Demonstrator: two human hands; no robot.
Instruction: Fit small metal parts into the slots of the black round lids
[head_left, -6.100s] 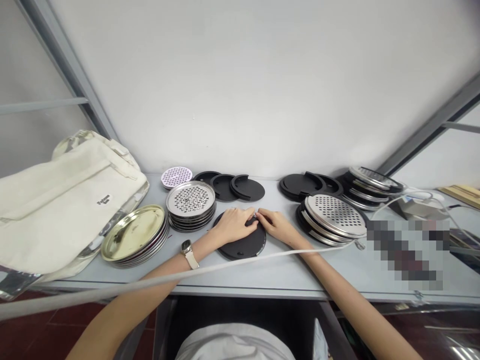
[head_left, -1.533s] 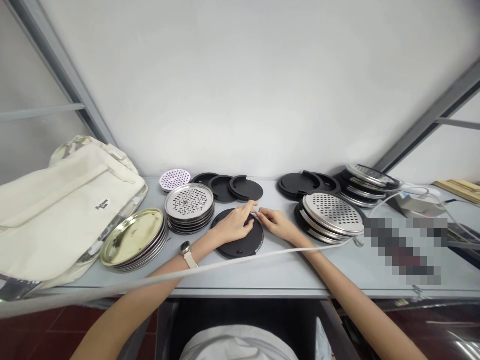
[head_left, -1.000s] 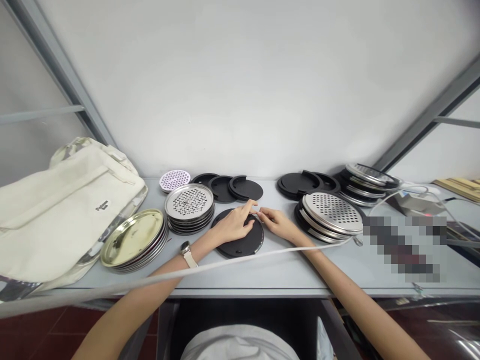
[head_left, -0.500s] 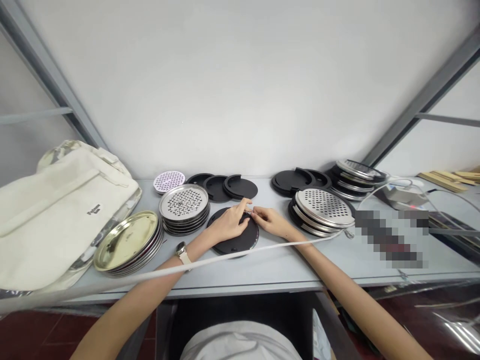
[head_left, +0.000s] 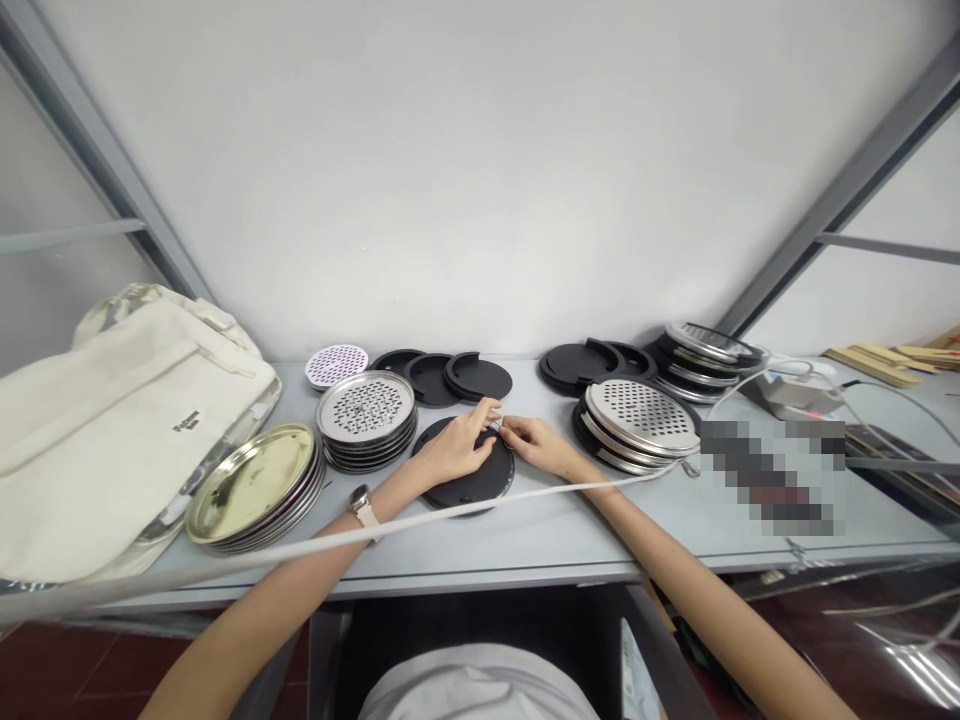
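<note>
A round black plate (head_left: 465, 485) lies on the grey table in front of me. My left hand (head_left: 459, 447) rests over its upper part, fingers bent towards the plate's right rim. My right hand (head_left: 534, 443) is at that same rim with its fingers pinched together, close to my left fingertips. A small pale piece shows between the two hands, too small to name. Left of the plate stands a stack of perforated silver discs (head_left: 366, 408); to the right is another stack of perforated metal discs (head_left: 641, 415).
Gold round trays (head_left: 251, 485) are stacked beside a cream bag (head_left: 112, 430) on the left. Black round parts (head_left: 480, 378) lie along the wall. A white cable (head_left: 450, 512) crosses in front of my forearms. A grey device (head_left: 802, 393) sits at the right.
The view has shifted slightly. Both hands stay at the plate's upper right rim, with only small finger movements; the pale piece between them shows a little more.
</note>
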